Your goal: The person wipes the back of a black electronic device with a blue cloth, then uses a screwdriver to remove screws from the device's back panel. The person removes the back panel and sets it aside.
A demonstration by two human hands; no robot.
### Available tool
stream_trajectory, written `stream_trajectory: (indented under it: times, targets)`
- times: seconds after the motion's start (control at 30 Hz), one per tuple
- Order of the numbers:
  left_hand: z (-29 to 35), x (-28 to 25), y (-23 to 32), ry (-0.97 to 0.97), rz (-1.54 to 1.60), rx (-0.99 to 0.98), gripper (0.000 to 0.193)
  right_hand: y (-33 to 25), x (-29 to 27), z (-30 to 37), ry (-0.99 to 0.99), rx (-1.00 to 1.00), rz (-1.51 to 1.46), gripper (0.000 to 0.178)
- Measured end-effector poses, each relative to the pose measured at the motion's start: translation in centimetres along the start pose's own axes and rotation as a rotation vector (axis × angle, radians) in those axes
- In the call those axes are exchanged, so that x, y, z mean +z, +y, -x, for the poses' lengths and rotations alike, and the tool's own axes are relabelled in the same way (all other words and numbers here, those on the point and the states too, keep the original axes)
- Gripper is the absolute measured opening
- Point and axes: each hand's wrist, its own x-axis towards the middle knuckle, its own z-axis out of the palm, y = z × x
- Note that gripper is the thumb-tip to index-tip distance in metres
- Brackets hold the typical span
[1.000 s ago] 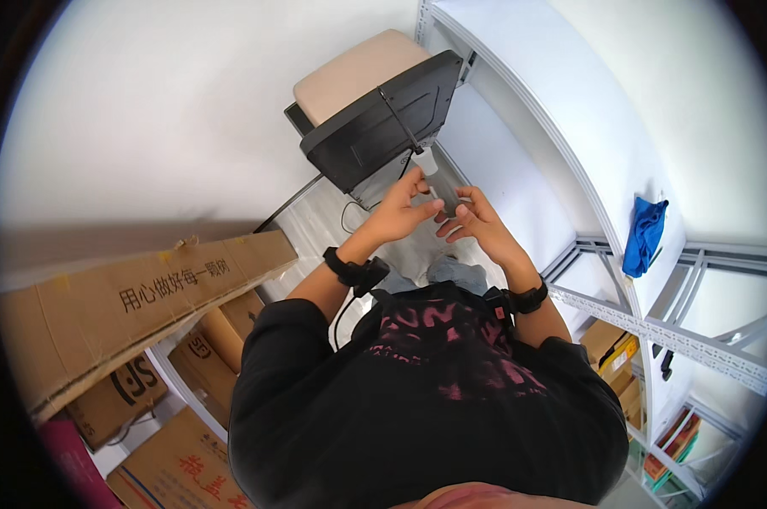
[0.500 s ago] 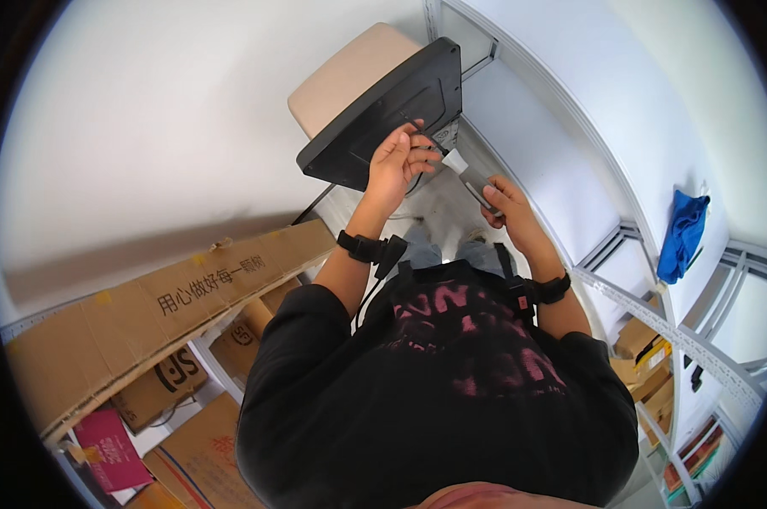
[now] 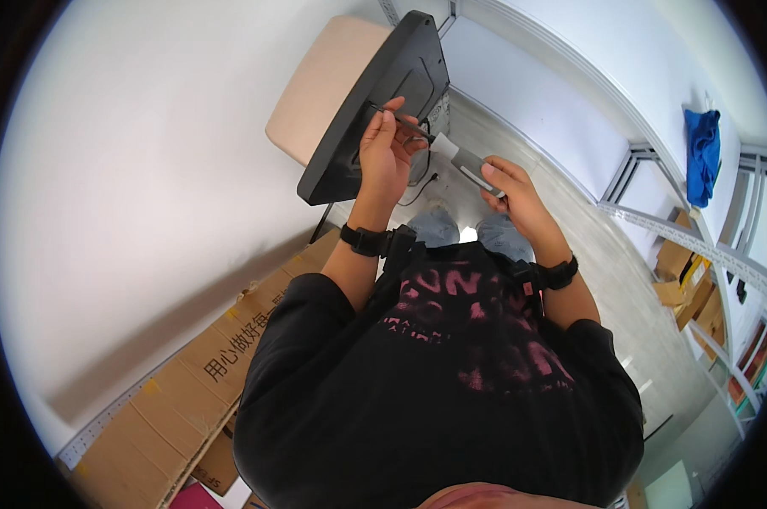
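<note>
My right hand [image 3: 515, 192] is closed around the grey handle of a power screwdriver [image 3: 468, 163] with a white collar. Its thin dark shaft points up and left at a black panel [image 3: 336, 163]. Beside the panel's edge, the curled fingers of my left hand [image 3: 385, 157] close around the shaft, with the thumb near its front end. The panel has a recessed middle and a rounded beige body [image 3: 326, 83] behind it; together they stand tilted against the wall. Where the tip meets the panel is too small to make out.
A long cardboard box [image 3: 175, 416] lies along the wall at lower left. A black cable [image 3: 421, 192] trails near the floor beyond my hands. Metal-framed shelving [image 3: 697, 233] with cartons stands at right, below a hanging blue cloth [image 3: 702, 157].
My view has turned and shifted. My left hand's fingers have drawn in around the shaft, and the screwdriver's front end is nearer the panel's middle. The right hand still grips the handle.
</note>
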Motion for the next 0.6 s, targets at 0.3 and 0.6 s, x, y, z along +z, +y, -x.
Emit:
stream_trajectory:
  times: [0.3,0.6]
  targets:
    - [-0.10,-0.56,0.25,-0.028,-0.016,0.038,0.029,-0.05,0.50,-0.07,-0.030,-0.010,-0.083,0.024]
    - [-0.54,-0.83,-0.06,-0.027,-0.025,0.068,0.030,-0.13,0.02,-0.52,-0.059,0.023,-0.131,0.026]
